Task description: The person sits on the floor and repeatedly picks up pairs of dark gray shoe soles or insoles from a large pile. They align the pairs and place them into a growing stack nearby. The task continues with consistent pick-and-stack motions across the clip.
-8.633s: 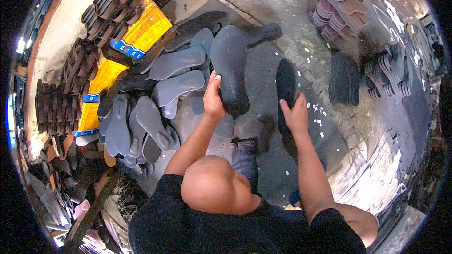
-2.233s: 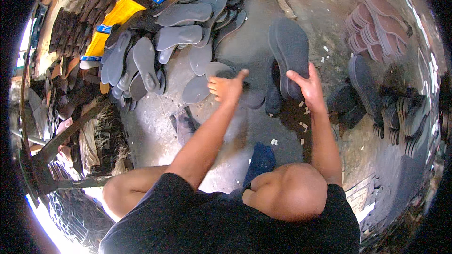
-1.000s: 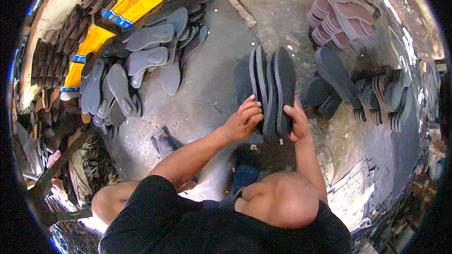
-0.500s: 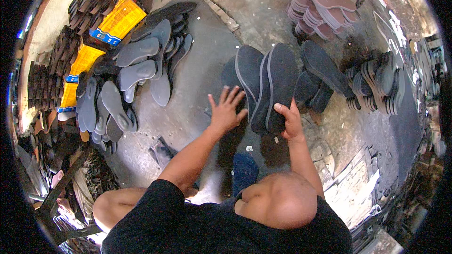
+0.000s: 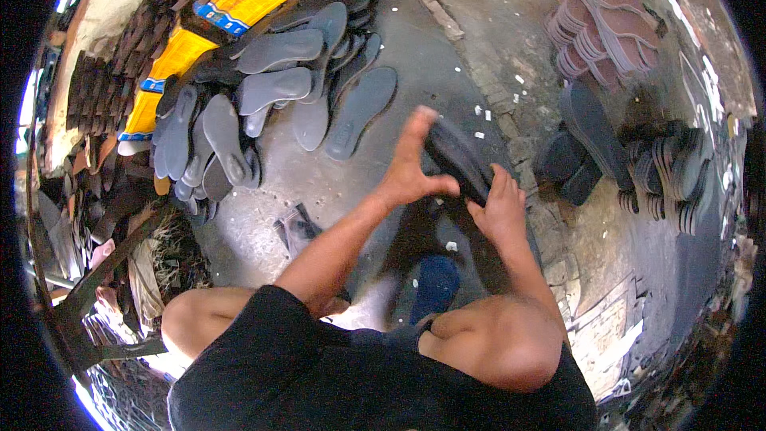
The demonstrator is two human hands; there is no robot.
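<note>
Our left hand (image 5: pixel 411 175) fingers spread, thumb pinching dark sole stack (image 5: pixel 456 161); right hand (image 5: pixel 501 209) clasps stack's near end. Grey soles (image 5: pixel 263 104) piled toward floor's far-left edge.

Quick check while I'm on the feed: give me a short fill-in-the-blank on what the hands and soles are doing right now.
1. Both hands, left hand and right hand, hold a dark ____ between them.
2. The loose grey soles lie to the person's ____.
3. The yellow sacks lie ____ the grey soles.
4. The reddish sole stack sits at the far ____.

Missing words: shoe sole; left; beyond; right
</note>
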